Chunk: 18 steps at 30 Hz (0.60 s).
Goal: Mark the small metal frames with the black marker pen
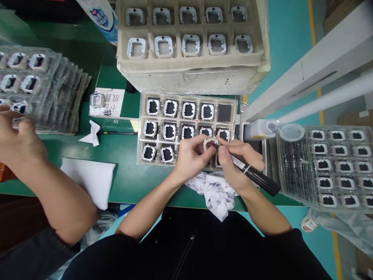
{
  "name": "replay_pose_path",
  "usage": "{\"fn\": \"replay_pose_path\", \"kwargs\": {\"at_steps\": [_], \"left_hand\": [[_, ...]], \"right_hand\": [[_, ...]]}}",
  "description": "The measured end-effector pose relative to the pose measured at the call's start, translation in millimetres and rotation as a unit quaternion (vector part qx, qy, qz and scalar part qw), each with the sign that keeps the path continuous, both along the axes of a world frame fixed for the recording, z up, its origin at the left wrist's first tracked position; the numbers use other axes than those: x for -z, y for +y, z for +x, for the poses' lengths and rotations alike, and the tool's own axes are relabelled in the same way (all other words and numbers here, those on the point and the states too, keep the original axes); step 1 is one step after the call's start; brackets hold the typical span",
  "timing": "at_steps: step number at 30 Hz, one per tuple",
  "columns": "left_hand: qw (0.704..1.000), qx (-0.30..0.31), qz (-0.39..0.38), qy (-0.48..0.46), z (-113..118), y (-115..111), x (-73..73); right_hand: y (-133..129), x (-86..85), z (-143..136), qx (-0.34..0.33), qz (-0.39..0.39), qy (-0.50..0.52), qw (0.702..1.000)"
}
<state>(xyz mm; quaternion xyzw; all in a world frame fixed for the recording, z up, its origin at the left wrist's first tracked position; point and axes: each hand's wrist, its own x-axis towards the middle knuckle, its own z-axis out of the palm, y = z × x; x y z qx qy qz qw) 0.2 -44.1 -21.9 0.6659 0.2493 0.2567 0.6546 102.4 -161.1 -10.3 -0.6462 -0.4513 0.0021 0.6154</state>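
Observation:
Between the fingers of my left hand (192, 155) is a small white square plastic frame (207, 143), held above a clear compartment tray (139, 134). My right hand (240, 163) grips a black marker pen (258, 177), its tip against or very near the frame. Similar white frames (170, 108) sit in most of the tray's pockets, while one pocket at the far right corner shows only its dark bottom. My hands hide part of the tray's near row. Just below them lies a white cloth (220, 196) with dark smudges.
A big beige tray stack (192, 74) with frames stands behind. More stacked clear trays are at left (67, 97) and right (294, 171). A co-worker's arm (58, 186) reaches in from the left. A bottle (260, 128) lies near a grey post (309, 66); white paper (90, 179) lies left.

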Motion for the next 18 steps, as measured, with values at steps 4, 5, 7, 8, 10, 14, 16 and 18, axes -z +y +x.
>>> {"fn": "replay_pose_path", "kwargs": {"at_steps": [4, 5, 7, 8, 10, 14, 16, 18], "left_hand": [[0.992, 0.020, -0.123, -0.013, 4, -1, -8.5], [0.989, 0.027, -0.145, -0.014, 4, -1, -10.7], [0.983, 0.043, -0.176, -0.014, 5, 0, -14.8], [0.981, 0.050, -0.186, -0.011, 5, 0, -16.6], [0.978, 0.061, -0.198, -0.004, 4, 1, -19.2], [0.970, 0.086, -0.227, -0.016, 3, 3, -18.2], [0.964, 0.096, -0.245, -0.027, 2, 4, -15.3], [0.958, 0.104, -0.264, -0.031, 1, 5, -13.1]], "right_hand": [[2, -0.6, -1, 0.009, 0.048, 0.007, 0.999], [2, -1.1, -1, 0.008, 0.052, 0.012, 0.999], [2, -1.9, -1, 0.005, 0.061, 0.019, 0.998], [2, -2.1, -2, 0.004, 0.064, 0.023, 0.998], [0, -1.8, -1, 0.005, 0.064, 0.031, 0.997], [-4, 0.3, 0, 0.026, 0.050, 0.035, 0.998], [-6, 1.6, 2, 0.042, 0.050, 0.038, 0.997], [-7, 3.4, 4, 0.055, 0.061, 0.050, 0.995]]}}
